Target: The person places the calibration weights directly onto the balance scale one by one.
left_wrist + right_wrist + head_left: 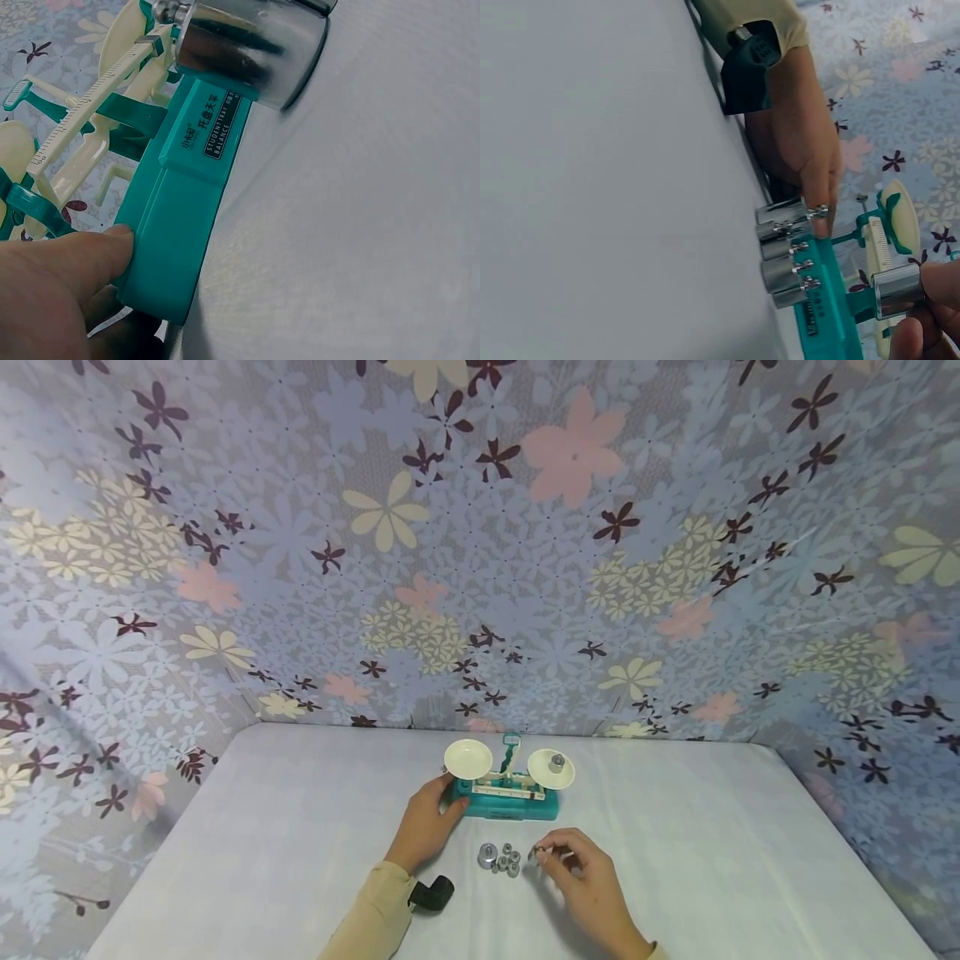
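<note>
A teal tray balance (517,808) with cream pans stands on the white table. My left hand (425,827) grips the left end of its base, the thumb (105,251) on the front face and the other fingers mostly hidden. One metal weight (557,763) sits on the right pan (538,770); the left pan (468,759) holds nothing. In front of the base stand several silvery knobbed weights, the largest one (488,853) at their left. Just right of this group, my right hand (588,881) pinches a shiny cylindrical weight (896,291) above the table.
A black wrist-camera mount (432,894) juts from the left sleeve, close to the weights. Flower-patterned cloth (480,568) rises behind the table (720,827) and along its sides.
</note>
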A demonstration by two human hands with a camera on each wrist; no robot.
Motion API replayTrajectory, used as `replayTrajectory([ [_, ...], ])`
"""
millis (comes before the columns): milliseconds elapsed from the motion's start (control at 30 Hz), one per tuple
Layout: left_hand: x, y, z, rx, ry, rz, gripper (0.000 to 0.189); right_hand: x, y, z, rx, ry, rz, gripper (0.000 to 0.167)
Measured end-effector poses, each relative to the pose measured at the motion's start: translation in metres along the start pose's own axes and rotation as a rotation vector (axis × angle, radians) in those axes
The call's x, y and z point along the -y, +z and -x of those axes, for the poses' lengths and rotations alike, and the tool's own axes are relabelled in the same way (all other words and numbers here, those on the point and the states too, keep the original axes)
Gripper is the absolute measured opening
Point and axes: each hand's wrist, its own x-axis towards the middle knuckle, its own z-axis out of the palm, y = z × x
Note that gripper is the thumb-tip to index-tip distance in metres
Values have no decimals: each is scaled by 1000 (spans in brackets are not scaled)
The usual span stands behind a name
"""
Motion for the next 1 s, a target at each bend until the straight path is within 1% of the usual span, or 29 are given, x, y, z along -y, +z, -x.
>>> replayTrajectory([
  [233, -1, 0, 0, -1, -20, -3, 58, 4, -1, -6, -14, -60, -10, 13],
  [433, 0, 0, 0, -1, -14, 3, 58, 9, -3, -11, -32, -106, 2, 12],
  [633, 2, 1, -2, -9, 6, -13, 57, 13, -5, -18, -50, -127, 35, 9],
  [767, 1, 1, -2, -3, -7, -13, 57, 14, -6, -21, -51, -137, 25, 7],
  [900, 0, 1, -2, 0, -13, -13, 57, 14, -6, -23, -56, -164, 17, 9],
  [1000, 0, 1, -1, 1, -14, -11, 57, 16, -6, -26, -59, -168, 24, 9],
])
